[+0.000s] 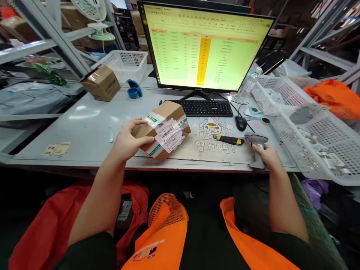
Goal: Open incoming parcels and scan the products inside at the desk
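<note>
My left hand [131,138] grips the left end of a taped cardboard box [157,129], tilted on the table's front part. A white shipping label [170,135] with a barcode faces up toward me, with green-and-white tape around it. At the right, my right hand [266,154] is wrapped around the handle of a grey barcode scanner [256,139], near the table's front edge. Between the two lies a yellow-and-black utility knife [229,140] on a printed desk mat [202,150].
Behind the box stand a keyboard [206,108] and a large monitor [202,48]. A mouse [240,123] lies near the scanner. White plastic baskets [317,150] line the right side. At the back left are a small carton [102,84], a blue tape dispenser [134,90] and another basket [126,63].
</note>
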The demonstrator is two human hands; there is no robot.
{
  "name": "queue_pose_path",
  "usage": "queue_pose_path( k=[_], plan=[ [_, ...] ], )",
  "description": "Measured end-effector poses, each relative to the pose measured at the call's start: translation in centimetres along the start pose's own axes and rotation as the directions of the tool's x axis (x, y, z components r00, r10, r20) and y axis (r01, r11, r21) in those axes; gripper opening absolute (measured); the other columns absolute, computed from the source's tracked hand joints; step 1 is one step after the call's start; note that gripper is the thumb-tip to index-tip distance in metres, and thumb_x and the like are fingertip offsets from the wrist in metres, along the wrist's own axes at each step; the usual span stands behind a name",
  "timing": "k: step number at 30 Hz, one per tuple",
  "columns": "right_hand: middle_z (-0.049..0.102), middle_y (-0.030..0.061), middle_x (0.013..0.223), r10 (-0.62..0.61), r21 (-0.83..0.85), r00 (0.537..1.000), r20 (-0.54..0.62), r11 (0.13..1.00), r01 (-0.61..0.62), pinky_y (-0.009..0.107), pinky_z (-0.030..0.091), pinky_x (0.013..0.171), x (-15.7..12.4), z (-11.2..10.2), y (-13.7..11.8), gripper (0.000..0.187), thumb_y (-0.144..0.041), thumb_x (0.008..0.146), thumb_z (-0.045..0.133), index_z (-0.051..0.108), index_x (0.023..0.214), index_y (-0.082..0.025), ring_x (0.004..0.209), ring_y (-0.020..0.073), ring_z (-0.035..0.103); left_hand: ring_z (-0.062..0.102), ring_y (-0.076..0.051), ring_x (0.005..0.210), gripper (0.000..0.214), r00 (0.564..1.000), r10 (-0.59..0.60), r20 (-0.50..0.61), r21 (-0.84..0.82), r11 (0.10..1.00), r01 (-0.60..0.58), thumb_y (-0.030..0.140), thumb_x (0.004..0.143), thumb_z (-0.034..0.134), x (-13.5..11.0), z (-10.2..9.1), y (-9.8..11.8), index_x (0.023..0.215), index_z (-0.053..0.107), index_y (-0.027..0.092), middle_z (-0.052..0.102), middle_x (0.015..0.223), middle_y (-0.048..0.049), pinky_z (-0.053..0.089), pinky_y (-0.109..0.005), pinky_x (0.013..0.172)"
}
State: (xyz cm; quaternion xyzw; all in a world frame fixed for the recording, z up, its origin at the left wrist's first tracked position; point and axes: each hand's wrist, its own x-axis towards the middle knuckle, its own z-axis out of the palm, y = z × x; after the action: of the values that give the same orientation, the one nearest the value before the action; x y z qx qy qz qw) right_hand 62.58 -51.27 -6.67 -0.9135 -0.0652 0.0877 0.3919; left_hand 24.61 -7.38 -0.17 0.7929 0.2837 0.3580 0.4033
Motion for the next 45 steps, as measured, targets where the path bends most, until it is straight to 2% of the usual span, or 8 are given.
queue_pose_path(
  k=[7,13,22,26,30,35,40,45],
  plan=[
    [0.072,0.0265,0.114,-0.238,-0.456,0.926,-0.292,0.886,0.084,0.053,0.049,0.104,-0.6,-0.6,-2.5,0.054,-0.057,0.090,0.061,0.077,0.108,-0.010,0.116,0.0418,0.066,0.060,-0.038,0.129,0.038,0.923,0.347,-0.167,0.164,0.933,-0.321,0.045,0.075,0.084,-2.5,4.3,-0.3,0.106,0.074,0.025,0.065,0.131,-0.0111,0.040,-0.062,0.120],
    [0.072,0.0160,0.131,-0.555,-0.327,0.798,0.235,0.728,0.602,0.041,0.046,0.112,2.1,11.3,-15.7,0.040,-0.026,0.099,0.047,0.073,0.126,-0.011,0.124,0.0292,0.061,0.062,-0.039,0.122,0.041,0.775,0.593,-0.218,0.201,0.804,-0.559,0.045,0.079,0.081,-4.5,6.2,-1.3,0.113,0.067,0.027,0.067,0.124,-0.0123,0.042,-0.063,0.114],
    [0.054,0.0311,0.154,-0.559,-0.378,0.799,0.222,0.706,0.599,0.077,0.012,0.123,6.5,19.9,-20.5,0.063,-0.032,0.102,0.050,0.045,0.154,0.003,0.153,0.0449,0.032,0.034,-0.043,0.156,0.073,0.815,0.530,-0.236,0.192,0.847,-0.495,0.068,0.085,0.072,-5.7,6.9,-3.4,0.144,0.048,0.032,0.034,0.162,-0.0170,0.032,-0.067,0.125],
    [0.055,0.0275,0.156,-0.586,-0.351,0.797,0.149,0.722,0.596,0.078,0.013,0.123,6.0,17.4,-19.5,0.071,-0.042,0.101,0.051,0.042,0.160,-0.004,0.153,0.0438,0.036,0.019,-0.042,0.164,0.099,0.861,0.454,-0.227,0.118,0.891,-0.439,0.070,0.083,0.075,-6.9,7.6,-5.0,0.162,0.025,0.039,0.012,0.172,-0.0182,0.028,-0.067,0.127],
    [0.063,0.0222,0.148,-0.592,-0.398,0.805,-0.044,0.749,0.530,0.064,0.026,0.126,2.7,8.0,-12.0,0.058,-0.048,0.100,0.049,0.064,0.143,-0.012,0.144,0.0400,0.051,0.031,-0.041,0.159,0.103,0.913,0.310,-0.266,0.039,0.950,-0.311,0.069,0.078,0.081,-7.1,7.7,-5.4,0.160,0.029,0.035,0.028,0.163,-0.0174,0.030,-0.062,0.129],
    [0.066,0.0325,0.136,-0.034,-0.507,0.973,-0.229,0.858,-0.089,0.059,0.047,0.110,-0.9,-2.4,0.2,0.085,-0.070,0.087,0.062,0.066,0.142,-0.005,0.129,0.0489,0.062,0.059,-0.032,0.135,0.089,0.964,0.032,-0.263,-0.348,0.929,-0.126,0.073,0.083,0.075,-3.9,8.2,-3.7,0.153,0.034,0.035,0.050,0.145,-0.0124,0.054,-0.045,0.111],
    [0.076,0.0236,0.103,0.063,-0.366,0.983,-0.172,0.923,-0.123,0.048,0.053,0.097,-1.4,-1.1,2.5,0.055,-0.062,0.077,0.069,0.075,0.100,-0.013,0.113,0.0434,0.069,0.061,-0.034,0.132,0.097,0.985,-0.086,-0.151,-0.552,0.834,-0.012,0.075,0.073,0.082,-0.7,10.5,-1.9,0.148,0.038,0.033,0.053,0.140,-0.0113,0.058,-0.045,0.106],
    [0.070,0.0036,0.077,-0.040,0.315,0.993,-0.109,0.946,0.073,0.035,0.056,0.070,-6.1,1.1,0.0,0.045,-0.050,0.063,0.078,0.061,0.094,-0.022,0.072,0.0226,0.066,0.058,-0.035,0.137,0.102,0.991,-0.032,-0.134,-0.510,0.859,-0.041,0.079,0.074,0.080,-1.3,12.2,-1.1,0.153,0.035,0.033,0.049,0.147,-0.0112,0.054,-0.047,0.112]
  ],
)
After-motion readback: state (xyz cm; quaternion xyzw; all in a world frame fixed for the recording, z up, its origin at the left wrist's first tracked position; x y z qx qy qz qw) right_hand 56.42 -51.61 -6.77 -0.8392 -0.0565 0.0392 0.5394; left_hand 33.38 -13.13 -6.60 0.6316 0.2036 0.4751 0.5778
